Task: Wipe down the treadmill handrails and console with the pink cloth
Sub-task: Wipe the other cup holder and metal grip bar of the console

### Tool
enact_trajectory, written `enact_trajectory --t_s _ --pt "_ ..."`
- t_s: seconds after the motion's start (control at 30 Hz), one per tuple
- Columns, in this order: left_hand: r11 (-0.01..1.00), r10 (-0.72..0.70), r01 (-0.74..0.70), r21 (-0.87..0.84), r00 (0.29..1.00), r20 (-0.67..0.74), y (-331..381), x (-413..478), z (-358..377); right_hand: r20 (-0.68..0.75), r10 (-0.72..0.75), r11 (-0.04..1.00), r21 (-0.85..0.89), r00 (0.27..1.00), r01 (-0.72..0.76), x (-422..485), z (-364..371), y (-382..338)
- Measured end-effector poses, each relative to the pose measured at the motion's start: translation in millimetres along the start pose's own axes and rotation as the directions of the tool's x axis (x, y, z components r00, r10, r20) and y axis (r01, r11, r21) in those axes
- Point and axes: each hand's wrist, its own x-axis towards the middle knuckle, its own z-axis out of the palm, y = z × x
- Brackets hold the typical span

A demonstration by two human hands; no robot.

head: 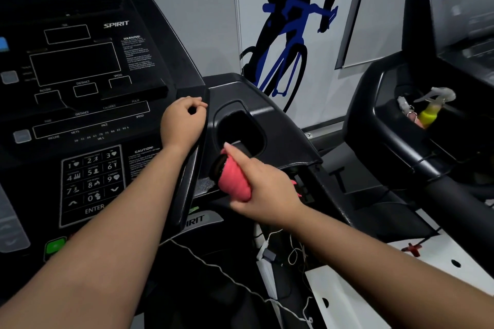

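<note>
Treadmill console edge under fisted L hand; R hand grips pink cloth on handrail.

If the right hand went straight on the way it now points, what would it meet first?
Most likely the cup-holder recess in the console, just beyond the right hand and its pink cloth; depth is unclear.

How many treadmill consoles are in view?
2. One console sits at left, where the left hand rests; a second console stands at the far right edge, partly cut off. Others may lie out of frame.
</note>
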Motion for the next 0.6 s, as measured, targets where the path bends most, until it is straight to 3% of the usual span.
enact_trajectory --t_s 0.1,0.17,0.23,0.27,0.37,0.47,0.53,0.6 --pt "1.000 -0.008 0.008 -0.001 1.000 0.011 0.0 -1.4 -0.4 0.249 0.139 0.940 0.272 0.958 -0.207 9.1 -10.0 10.6" --pt "1.000 -0.019 0.019 -0.013 0.999 0.030 1.0 -1.9 -1.6 0.398 0.201 0.802 0.457 0.895 -0.384 15.1 -12.3 18.6" --pt "0.999 -0.031 0.033 -0.035 0.999 0.045 2.2 -3.6 -3.4 0.527 0.279 0.660 0.503 0.803 -0.559 21.1 -12.6 23.6" --pt "0.998 -0.039 0.041 -0.050 0.998 0.053 2.5 -4.2 -4.1 0.574 0.297 0.635 0.478 0.763 -0.606 25.0 -14.3 24.0" --pt "0.992 -0.063 0.073 -0.103 0.993 0.103 1.9 -6.5 -5.3 0.627 0.289 0.630 0.445 0.724 -0.637 43.5 -16.6 11.8" --pt "0.957 -0.108 0.143 -0.251 0.983 0.147 6.7 -7.9 -8.7 0.558 0.263 0.582 0.559 0.787 -0.591 67.2 -16.2 -16.6" --pt "0.914 -0.153 0.196 -0.355 0.977 0.147 12.6 -12.7 -12.9 0.455 0.217 0.743 0.497 0.864 -0.449 76.0 -18.3 -34.5" --pt "0.871 -0.168 0.219 -0.441 0.974 0.153 16.4 -21.0 -15.7 0.312 0.169 0.923 0.283 0.935 -0.261 71.1 -18.7 -43.8"
